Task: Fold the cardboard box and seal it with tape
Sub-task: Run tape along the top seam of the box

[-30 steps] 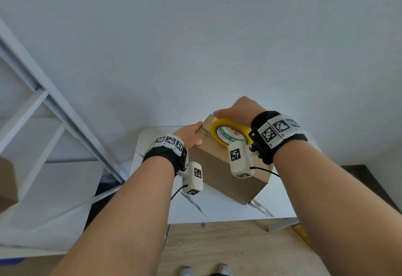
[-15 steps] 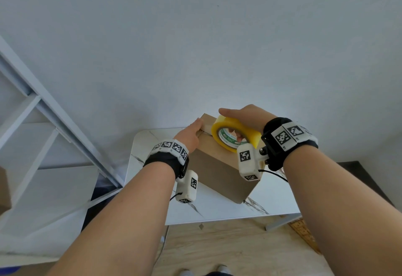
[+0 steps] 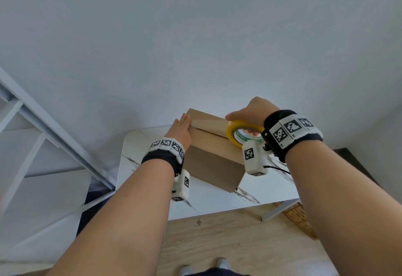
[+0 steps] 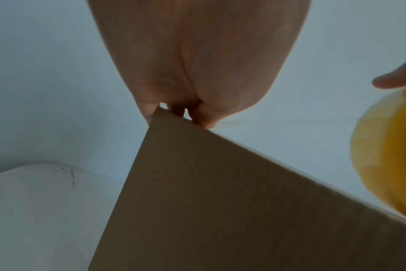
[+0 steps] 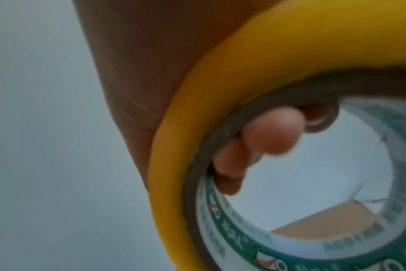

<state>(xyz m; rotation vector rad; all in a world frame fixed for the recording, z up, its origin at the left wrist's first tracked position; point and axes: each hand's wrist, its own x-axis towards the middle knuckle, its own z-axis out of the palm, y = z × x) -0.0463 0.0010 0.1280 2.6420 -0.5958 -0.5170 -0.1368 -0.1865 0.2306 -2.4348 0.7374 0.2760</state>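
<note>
A brown cardboard box [image 3: 214,156] stands on the white marble table [image 3: 150,180] with its top flaps down. My left hand [image 3: 182,126] lies with straight fingers on the box's left top edge; in the left wrist view its fingertips [image 4: 201,119] touch the box [image 4: 220,201] at that corner. My right hand [image 3: 252,111] grips a yellow tape roll [image 3: 239,133] at the right end of the top. In the right wrist view its fingers [image 5: 271,132] curl through the core of the roll [image 5: 192,132]. A pale tape strip [image 3: 208,123] runs between the two hands.
A white shelf frame [image 3: 43,123] slants at the left. A plain wall rises right behind the table. Wooden floor [image 3: 228,243] lies below, with a wooden ruler [image 3: 298,219] on it by the table leg and a dark mat [image 3: 359,162] at the right.
My right hand has drawn the tape roll rightward along the box top, away from the left hand. The left hand has stayed on the left edge.
</note>
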